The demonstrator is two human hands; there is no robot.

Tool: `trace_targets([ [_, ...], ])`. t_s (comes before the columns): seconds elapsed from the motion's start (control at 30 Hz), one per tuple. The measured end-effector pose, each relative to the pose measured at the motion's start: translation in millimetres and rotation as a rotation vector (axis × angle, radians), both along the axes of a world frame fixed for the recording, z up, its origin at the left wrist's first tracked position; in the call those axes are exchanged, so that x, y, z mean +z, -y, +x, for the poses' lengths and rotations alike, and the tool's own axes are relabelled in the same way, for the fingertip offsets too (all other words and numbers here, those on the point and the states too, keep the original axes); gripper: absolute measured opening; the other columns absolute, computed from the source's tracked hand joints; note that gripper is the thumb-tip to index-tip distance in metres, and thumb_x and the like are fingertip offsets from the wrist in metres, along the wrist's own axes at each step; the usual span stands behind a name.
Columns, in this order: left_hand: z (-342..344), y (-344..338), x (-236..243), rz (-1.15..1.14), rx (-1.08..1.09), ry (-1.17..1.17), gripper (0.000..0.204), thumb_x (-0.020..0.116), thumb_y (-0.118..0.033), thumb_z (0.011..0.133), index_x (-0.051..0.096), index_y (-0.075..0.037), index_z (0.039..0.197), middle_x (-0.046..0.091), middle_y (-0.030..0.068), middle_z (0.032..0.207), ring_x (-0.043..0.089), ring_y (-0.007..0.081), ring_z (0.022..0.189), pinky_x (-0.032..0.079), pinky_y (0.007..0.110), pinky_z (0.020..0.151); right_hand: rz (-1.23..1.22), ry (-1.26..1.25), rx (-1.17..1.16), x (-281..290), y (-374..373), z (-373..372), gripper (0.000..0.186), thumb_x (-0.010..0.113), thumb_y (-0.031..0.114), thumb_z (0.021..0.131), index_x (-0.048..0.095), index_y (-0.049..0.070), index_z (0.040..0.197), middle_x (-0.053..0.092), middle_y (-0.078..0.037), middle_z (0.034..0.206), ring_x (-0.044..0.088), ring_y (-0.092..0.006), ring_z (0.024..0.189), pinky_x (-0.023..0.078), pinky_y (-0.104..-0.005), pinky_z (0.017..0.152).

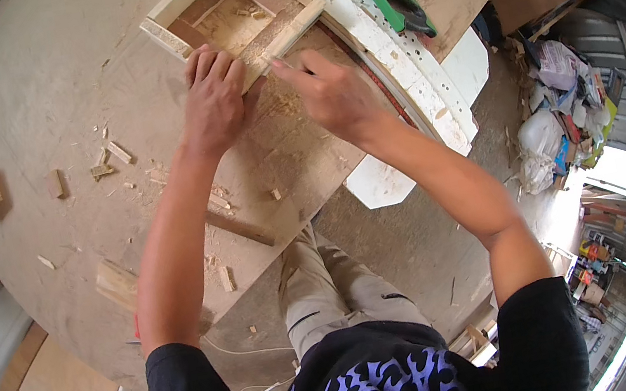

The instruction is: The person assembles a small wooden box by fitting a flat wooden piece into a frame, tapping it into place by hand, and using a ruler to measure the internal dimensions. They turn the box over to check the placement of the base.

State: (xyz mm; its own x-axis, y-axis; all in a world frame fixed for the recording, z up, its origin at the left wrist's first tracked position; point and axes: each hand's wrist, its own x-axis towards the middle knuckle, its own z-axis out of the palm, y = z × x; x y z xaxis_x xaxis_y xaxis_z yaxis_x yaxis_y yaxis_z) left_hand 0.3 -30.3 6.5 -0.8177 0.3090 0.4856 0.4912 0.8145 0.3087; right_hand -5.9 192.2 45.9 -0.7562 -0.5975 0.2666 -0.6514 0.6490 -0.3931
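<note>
An open wooden frame (170, 4) with several pale rails lies at the far side of the worktable. My left hand (216, 99) curls its fingers over the near left end of it, gripping the near rail (292, 27). Just right of it, my right hand (335, 99) has its fingers curled, with one fingertip reaching to the near face of that rail. Whatever may be inside the right hand's fingers is hidden. Sawdust and a few chips (258, 14) lie inside the frame.
Wood offcuts (119, 153) and shavings litter the worktable (74, 263) on the left. A wooden stick (239, 229) lies near its front edge. Right of the frame are a long white board (392, 73) and a green-handled saw (398, 4). Filled bags (542, 142) are heaped beyond.
</note>
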Motion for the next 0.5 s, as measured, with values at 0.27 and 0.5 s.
trace_targets([
  [0.27,0,0,-1,0.037,0.007,0.039,0.027,0.073,-0.024,0.092,0.060,-0.002,0.099,0.058,0.0151,0.103,0.056,0.0371,0.112,0.035,0.053,0.118,-0.362,0.027,-0.227,13,-6,1,0.027,0.073,0.008,0.095,0.081,0.011,0.120,0.065,-0.013,0.079,0.065,-0.0267,0.069,0.053,-0.0387,0.065],
  [0.5,-2,-2,3,0.020,-0.008,0.035,0.028,0.076,-0.024,0.089,0.060,-0.003,0.098,0.058,0.0130,0.101,0.056,0.0339,0.107,0.037,0.050,0.116,-0.434,0.023,-0.251,-23,38,-4,0.027,0.072,0.008,0.094,0.079,0.010,0.120,0.063,-0.016,0.080,0.063,-0.0325,0.067,0.052,-0.0429,0.063],
])
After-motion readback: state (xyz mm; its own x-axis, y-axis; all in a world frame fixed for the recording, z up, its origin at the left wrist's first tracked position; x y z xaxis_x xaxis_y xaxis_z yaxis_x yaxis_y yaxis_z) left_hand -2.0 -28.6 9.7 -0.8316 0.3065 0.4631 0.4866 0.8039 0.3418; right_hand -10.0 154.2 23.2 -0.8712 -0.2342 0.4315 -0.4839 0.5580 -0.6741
